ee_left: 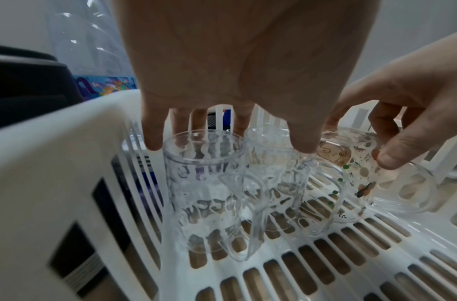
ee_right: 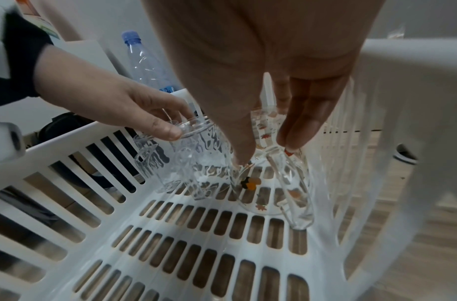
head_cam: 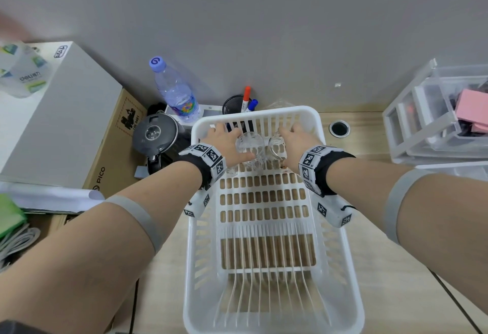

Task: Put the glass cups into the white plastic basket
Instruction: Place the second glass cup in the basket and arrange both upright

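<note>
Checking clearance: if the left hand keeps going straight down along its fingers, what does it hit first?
Most likely the rim of the clear glass mug directly beneath the left hand; its fingertips sit at the rim already, though actual contact is unclear.

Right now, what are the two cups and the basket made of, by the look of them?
Plain cup: clear glass by the look, glossy, faint printed marks; clear plastic can't be excluded. Patterned cup: the same clear glossy material, with small coloured decals. Basket: white moulded plastic, smooth with a slight sheen, with a slotted floor and walls.
</note>
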{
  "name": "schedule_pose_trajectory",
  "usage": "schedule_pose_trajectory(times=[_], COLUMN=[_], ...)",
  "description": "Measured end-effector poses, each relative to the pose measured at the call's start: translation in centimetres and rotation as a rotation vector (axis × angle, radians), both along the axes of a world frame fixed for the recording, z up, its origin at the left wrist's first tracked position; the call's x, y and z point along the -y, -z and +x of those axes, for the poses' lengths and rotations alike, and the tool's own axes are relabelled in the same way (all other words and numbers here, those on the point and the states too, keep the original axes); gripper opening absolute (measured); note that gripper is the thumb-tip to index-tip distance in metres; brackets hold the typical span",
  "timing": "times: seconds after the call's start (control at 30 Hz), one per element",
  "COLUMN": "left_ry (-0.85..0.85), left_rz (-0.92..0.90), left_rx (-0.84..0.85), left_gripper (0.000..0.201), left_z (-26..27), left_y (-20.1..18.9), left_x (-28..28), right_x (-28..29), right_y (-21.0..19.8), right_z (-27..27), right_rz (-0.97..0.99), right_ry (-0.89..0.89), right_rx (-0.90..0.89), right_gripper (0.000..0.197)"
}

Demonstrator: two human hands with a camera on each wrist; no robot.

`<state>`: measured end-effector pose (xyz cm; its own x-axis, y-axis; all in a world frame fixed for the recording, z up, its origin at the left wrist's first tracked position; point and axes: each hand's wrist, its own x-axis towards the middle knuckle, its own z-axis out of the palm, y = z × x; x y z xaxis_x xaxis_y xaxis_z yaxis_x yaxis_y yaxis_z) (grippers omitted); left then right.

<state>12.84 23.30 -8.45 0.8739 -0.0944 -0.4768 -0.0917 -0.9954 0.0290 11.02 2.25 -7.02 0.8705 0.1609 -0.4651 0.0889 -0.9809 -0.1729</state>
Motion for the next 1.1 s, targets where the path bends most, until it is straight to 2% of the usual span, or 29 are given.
schedule_pose_trajectory(times=[0.23,0.43,0.53,0.67,0.73,0.97,1.1], left_ry=[0.031,-0.027,-0.045,-0.014,0.038,0.117,0.027], left_rz=[0.028,-0.002,-0.037,-0.056,0.003,0.145,0.138], left_rx=[0.021,0.008,0.020,0.024,-0.013,-0.055,-0.051], left_gripper=[0.082,0.088,0.091,0.068,0.068,0.053,0.064], left_z=[-0.1,-0.2,-0.6,-0.7,-0.7,-0.1,-0.5], left_y=[-0.2,-0.4,-1.0,-2.5,-3.0,-3.4,-2.6], left_x=[0.2,0.6,0.5,-0.6,-1.2,-0.7,-0.2], right_x=[-0.2,0.1,0.1,-0.1,-0.1,0.3,0.2], right_y=[-0.3,-0.5,-1.1,-2.3,-2.7,-2.7,-2.2], right_z=[-0.1,-0.5,-0.9,-0.5,-0.2,-0.4,-0.9], right_rz=[-0.024,0.054,0.034,-0.056,-0.044,-0.012,0.029], right_ry=[-0.013,0.017,0.027,-0.052,-0.053,-0.027,0.022], right_rx=[-0.031,0.008,-0.005,-0.031,-0.043,-0.073,-0.106], right_gripper=[0.073,0.068,0.077,0.089,0.093,0.080,0.076])
